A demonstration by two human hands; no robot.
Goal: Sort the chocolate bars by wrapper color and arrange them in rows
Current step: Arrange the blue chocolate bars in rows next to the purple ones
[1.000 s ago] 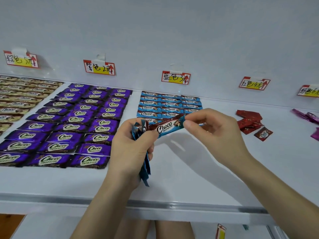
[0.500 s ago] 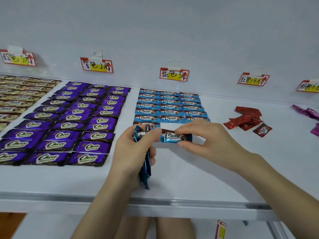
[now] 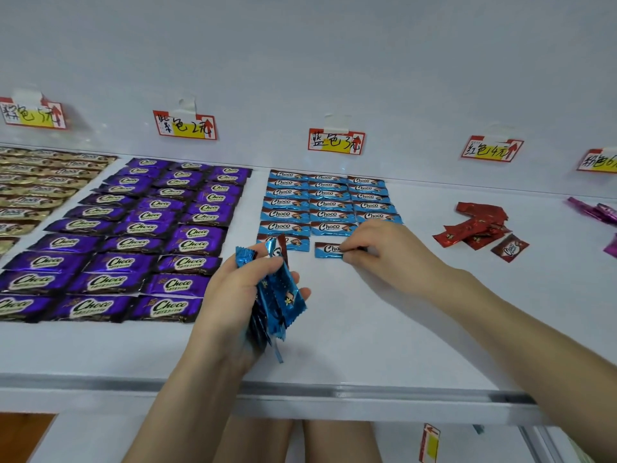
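Note:
Blue-wrapped chocolate bars [image 3: 329,203] lie in neat rows under the blue label on the white shelf [image 3: 384,329]. My left hand [image 3: 233,305] grips a bunch of blue bars [image 3: 280,295] held upright above the shelf's front. My right hand [image 3: 384,252] pinches one blue bar [image 3: 327,250] lying flat on the shelf in the middle column of the nearest blue row, right of another blue bar [image 3: 297,243]. Purple bars [image 3: 133,228] fill rows to the left, and gold bars [image 3: 30,192] lie at the far left.
A loose pile of red bars [image 3: 477,228] lies right of the blue rows, and pink bars [image 3: 597,212] sit at the far right edge. Price labels [image 3: 335,142] hang on the back wall. The shelf's metal front rail [image 3: 334,389] runs below my hands.
My right hand moved the single blue bar away from the bunch, forward and down, and set it flat on the shelf in the nearest blue row. The left hand stayed put.

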